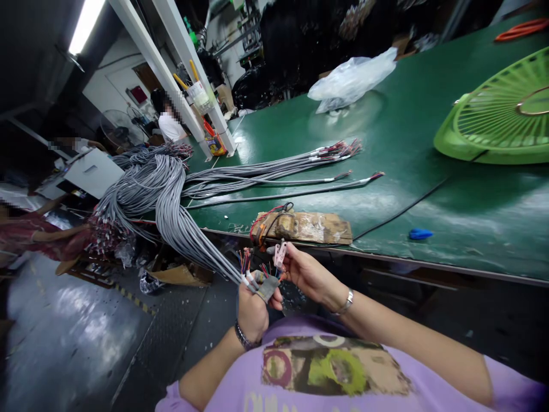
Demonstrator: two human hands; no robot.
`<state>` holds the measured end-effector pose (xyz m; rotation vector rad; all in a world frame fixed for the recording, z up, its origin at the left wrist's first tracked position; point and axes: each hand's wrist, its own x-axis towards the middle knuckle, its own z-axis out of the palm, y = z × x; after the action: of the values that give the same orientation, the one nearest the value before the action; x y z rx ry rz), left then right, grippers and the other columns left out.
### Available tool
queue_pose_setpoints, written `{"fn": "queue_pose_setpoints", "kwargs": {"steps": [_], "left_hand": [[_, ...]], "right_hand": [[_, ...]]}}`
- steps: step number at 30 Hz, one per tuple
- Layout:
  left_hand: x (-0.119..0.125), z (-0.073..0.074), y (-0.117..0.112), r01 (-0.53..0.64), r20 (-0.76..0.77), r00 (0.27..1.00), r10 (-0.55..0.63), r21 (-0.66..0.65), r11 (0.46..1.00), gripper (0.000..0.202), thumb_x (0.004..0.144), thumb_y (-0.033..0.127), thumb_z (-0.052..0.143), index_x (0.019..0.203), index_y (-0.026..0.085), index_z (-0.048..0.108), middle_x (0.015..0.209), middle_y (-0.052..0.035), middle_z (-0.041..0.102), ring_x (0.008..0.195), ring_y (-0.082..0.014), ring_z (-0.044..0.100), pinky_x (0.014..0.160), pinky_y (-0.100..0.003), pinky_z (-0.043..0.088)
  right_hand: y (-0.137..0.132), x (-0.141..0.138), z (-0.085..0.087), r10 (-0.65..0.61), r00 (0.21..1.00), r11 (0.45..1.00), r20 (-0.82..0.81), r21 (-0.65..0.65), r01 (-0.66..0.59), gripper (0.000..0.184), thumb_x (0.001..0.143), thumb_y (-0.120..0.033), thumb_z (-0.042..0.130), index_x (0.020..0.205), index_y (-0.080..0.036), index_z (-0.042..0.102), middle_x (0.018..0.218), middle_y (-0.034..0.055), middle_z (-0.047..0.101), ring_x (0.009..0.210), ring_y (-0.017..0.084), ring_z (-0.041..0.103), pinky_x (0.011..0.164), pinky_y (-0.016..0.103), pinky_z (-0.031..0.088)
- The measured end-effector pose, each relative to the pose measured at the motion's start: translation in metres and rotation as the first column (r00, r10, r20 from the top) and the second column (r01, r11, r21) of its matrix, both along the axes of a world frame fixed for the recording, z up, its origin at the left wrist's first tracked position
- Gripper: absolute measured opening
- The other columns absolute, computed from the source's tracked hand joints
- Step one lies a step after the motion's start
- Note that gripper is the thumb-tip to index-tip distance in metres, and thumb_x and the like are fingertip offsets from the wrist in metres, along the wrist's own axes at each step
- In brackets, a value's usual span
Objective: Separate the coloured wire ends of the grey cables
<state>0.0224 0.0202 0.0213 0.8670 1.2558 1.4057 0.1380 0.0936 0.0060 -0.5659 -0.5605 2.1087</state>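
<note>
Left hand (252, 313): fingers curled closed round the end of the grey cable bundle (195, 243), with a dark bracelet (243, 336) at the wrist.
Grey patch (268, 288): at the left hand's fingertips, at 1 o'clock from its knuckles; whether it is worn or held, I cannot tell.
Right hand (306, 273): at 2 o'clock from the left hand, thumb and fingers pinched nearly together on a small pink clip (280, 255); a silver band (345, 302) circles the wrist.
Bare wires (245, 260): coloured, poking up from the held cable ends, just beside the pink clip at its 8 o'clock.
Cable bundle: runs from the left hand towards 10 o'clock, draping over the edge of the green worktop (398, 212) into a big cable pile (141, 183).
Loose cables (266, 174): at 12 o'clock from the hands, lying along the worktop with their wire ends pointing to 2 o'clock.
Wooden board (330, 229): at 1 o'clock from the right hand, on the worktop's near edge, with red and black leads at its left end.
Green fan (493, 120): at 2 o'clock, well apart from the hands.
Plastic bag (351, 83): at 1 o'clock, far across the worktop.
Blue piece (420, 234): just before 3 o'clock.
</note>
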Motion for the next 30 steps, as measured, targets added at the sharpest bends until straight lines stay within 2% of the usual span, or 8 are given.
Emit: {"fn": "queue_pose_setpoints", "kwargs": {"steps": [5, 12, 16, 18, 20, 23, 26, 30], "left_hand": [[0.0, -0.002, 0.005, -0.01, -0.005, 1.0, 0.01, -0.031, 0.999, 0.025, 0.069, 0.034, 0.067, 0.058, 0.015, 0.054, 0.046, 0.0018, 0.057, 0.035, -0.0063, 0.047, 0.035, -0.016, 0.034], [0.0, -0.007, 0.008, 0.013, -0.043, 0.999, -0.016, -0.072, 0.997, 0.029, 0.068, 0.037, 0.068, 0.057, 0.015, 0.053, 0.044, 0.0024, 0.056, 0.033, -0.0064, 0.046, 0.034, -0.016, 0.033], [-0.003, -0.009, 0.004, 0.023, -0.033, 0.999, -0.025, -0.052, 0.998, 0.028, 0.068, 0.036, 0.069, 0.06, 0.015, 0.053, 0.045, 0.0028, 0.056, 0.034, -0.0067, 0.047, 0.035, -0.017, 0.035], [-0.005, -0.012, 0.0, 0.03, -0.052, 0.998, -0.032, -0.047, 0.998, 0.028, 0.07, 0.037, 0.069, 0.061, 0.015, 0.054, 0.046, 0.0026, 0.056, 0.034, -0.0069, 0.047, 0.035, -0.017, 0.035], [-0.007, -0.015, -0.004, 0.039, -0.094, 0.995, -0.043, -0.05, 0.998, 0.03, 0.072, 0.039, 0.067, 0.06, 0.014, 0.054, 0.046, 0.0022, 0.057, 0.034, -0.0068, 0.048, 0.035, -0.017, 0.034], [-0.009, -0.019, -0.009, 0.053, -0.165, 0.984, -0.061, -0.053, 0.997, 0.031, 0.074, 0.041, 0.066, 0.062, 0.014, 0.054, 0.047, 0.0017, 0.058, 0.035, -0.0069, 0.049, 0.037, -0.017, 0.036], [-0.01, -0.019, -0.01, 0.09, -0.218, 0.97, -0.105, -0.078, 0.993, 0.032, 0.073, 0.042, 0.067, 0.063, 0.014, 0.054, 0.049, 0.0008, 0.059, 0.037, -0.008, 0.051, 0.04, -0.018, 0.038], [-0.009, -0.014, -0.009, 0.218, -0.252, 0.933, -0.257, -0.171, 0.961, 0.028, 0.068, 0.037, 0.071, 0.066, 0.015, 0.054, 0.048, 0.0008, 0.06, 0.037, -0.0092, 0.052, 0.04, -0.019, 0.041]], "right_hand": [[0.002, -0.001, 0.001, -0.012, 1.0, 0.994, -0.023, -0.107, 0.009, 0.029, 0.068, -0.044, 0.073, 0.073, -0.016, 0.066, 0.067, 0.0, 0.063, 0.06, 0.01, 0.054, 0.057, 0.023, 0.045], [0.002, -0.003, -0.004, -0.008, 1.0, 0.999, -0.012, -0.042, 0.007, 0.03, 0.074, -0.048, 0.066, 0.075, -0.017, 0.065, 0.068, 0.0008, 0.063, 0.059, 0.011, 0.053, 0.059, 0.024, 0.044], [0.001, 0.006, -0.007, 0.142, 0.988, 0.989, 0.061, -0.038, -0.14, 0.045, 0.077, -0.06, 0.055, 0.083, -0.017, 0.066, 0.076, 0.0047, 0.065, 0.061, 0.012, 0.055, 0.056, 0.024, 0.045], [0.0, 0.014, -0.007, 0.239, 0.962, 0.971, 0.132, -0.001, -0.241, 0.048, 0.073, -0.062, 0.058, 0.081, -0.016, 0.066, 0.075, 0.0049, 0.063, 0.06, 0.011, 0.055, 0.055, 0.024, 0.045], [-0.004, 0.02, -0.005, 0.281, 0.932, 0.953, 0.228, 0.047, -0.299, 0.042, 0.069, -0.057, 0.066, 0.077, -0.015, 0.065, 0.071, 0.0029, 0.061, 0.06, 0.011, 0.054, 0.055, 0.024, 0.045], [-0.012, 0.023, -0.003, 0.209, 0.905, 0.946, 0.37, 0.159, -0.284, 0.032, 0.065, -0.043, 0.075, 0.07, -0.015, 0.062, 0.064, -0.0007, 0.058, 0.057, 0.009, 0.05, 0.055, 0.022, 0.042], [-0.02, 0.021, -0.002, 0.096, 0.906, 0.92, 0.413, 0.31, -0.239, 0.027, 0.067, -0.038, 0.073, 0.068, -0.015, 0.061, 0.06, -0.0015, 0.059, 0.055, 0.01, 0.05, 0.056, 0.023, 0.04], [-0.026, 0.018, -0.003, 0.105, 0.905, 0.865, 0.412, 0.411, -0.287, 0.024, 0.074, -0.04, 0.066, 0.075, -0.016, 0.063, 0.062, 0.0005, 0.063, 0.052, 0.013, 0.055, 0.056, 0.027, 0.042]]}}
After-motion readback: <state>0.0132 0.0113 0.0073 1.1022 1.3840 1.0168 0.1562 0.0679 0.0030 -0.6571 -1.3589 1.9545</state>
